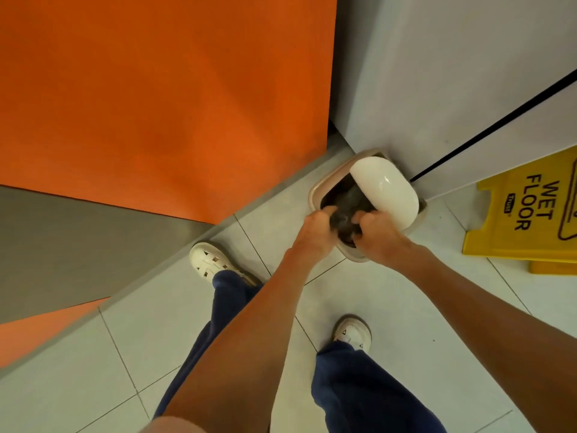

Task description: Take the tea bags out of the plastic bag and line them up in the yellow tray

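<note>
Left hand [315, 228] and right hand [379, 235] both clutch the crumpled grey plastic bag [346, 209] in the mouth of the beige floor bin [314, 189], beside its tilted white swing lid [385, 187]. Likely discarding: push it deep, then release both together. No tea bags or yellow tray show.
</note>
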